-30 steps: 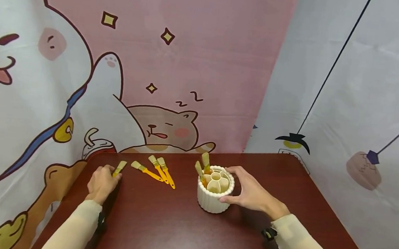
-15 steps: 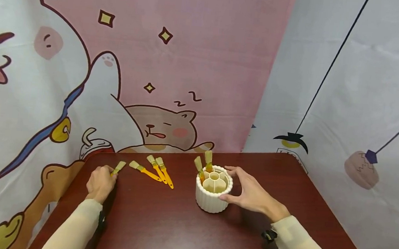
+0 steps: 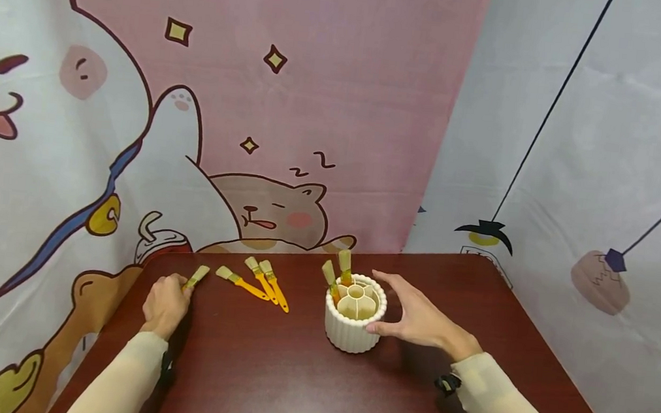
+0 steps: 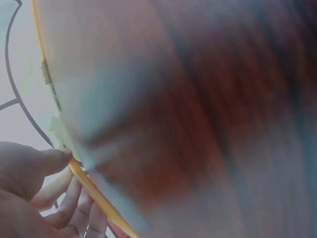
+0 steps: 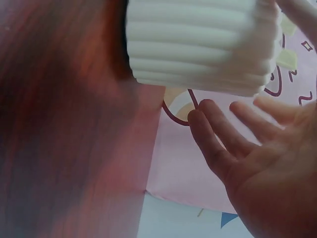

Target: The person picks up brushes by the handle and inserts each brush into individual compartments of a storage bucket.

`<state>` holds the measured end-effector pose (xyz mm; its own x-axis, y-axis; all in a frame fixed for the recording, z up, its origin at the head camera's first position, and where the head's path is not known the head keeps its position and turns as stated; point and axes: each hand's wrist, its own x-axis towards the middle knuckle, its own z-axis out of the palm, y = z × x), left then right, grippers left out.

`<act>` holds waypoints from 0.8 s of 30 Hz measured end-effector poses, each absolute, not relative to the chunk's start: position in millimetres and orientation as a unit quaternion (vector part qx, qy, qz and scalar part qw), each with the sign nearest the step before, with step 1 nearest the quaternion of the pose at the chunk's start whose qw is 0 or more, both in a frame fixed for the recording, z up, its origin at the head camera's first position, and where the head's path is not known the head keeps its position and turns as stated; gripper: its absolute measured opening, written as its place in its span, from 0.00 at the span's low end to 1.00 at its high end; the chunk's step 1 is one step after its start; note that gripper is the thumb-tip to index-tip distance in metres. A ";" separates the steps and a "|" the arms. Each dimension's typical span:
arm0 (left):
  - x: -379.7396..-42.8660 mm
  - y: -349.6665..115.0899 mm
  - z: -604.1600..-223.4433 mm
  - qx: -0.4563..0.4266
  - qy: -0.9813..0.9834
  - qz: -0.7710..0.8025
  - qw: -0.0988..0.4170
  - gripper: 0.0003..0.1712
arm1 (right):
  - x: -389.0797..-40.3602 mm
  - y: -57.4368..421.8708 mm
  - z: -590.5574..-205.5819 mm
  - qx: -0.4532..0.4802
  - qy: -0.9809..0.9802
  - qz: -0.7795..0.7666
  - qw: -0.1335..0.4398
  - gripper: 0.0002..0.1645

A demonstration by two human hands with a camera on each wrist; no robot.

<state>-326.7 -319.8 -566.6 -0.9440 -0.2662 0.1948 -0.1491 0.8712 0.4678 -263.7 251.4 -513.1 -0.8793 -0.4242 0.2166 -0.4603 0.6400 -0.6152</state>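
Note:
My left hand (image 3: 166,302), at the table's left side, pinches a paintbrush (image 3: 197,276) between thumb and fingers. The left wrist view shows its yellow handle (image 4: 99,196) slanting past the fingertips. A white ribbed round holder (image 3: 353,326), divided into petal-shaped compartments, stands upright at the centre right. Two paintbrushes, one nearer the left rim (image 3: 330,281) and one at the back (image 3: 345,268), stand in it bristles up. My right hand (image 3: 418,316) is spread beside the holder's right side, thumb close to its front. Its straight fingers (image 5: 218,134) lie near the ribbed wall in the right wrist view.
Several more yellow-handled paintbrushes lie on the dark red-brown table (image 3: 292,380), between the left hand and the holder: one apart (image 3: 241,283), others side by side (image 3: 274,285). A printed cartoon cloth (image 3: 339,102) hangs behind the table's back edge.
The holder has turned slightly, shifting its two brushes and dividers. My right fingers have come a little away from its rim. The left hand stays nearly in place with its brush.

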 end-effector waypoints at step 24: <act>-298.3 -254.2 -511.9 0.061 -0.931 -0.303 0.193 0.19 | -277.7 242.9 -513.6 0.268 -0.899 0.347 0.000 0.68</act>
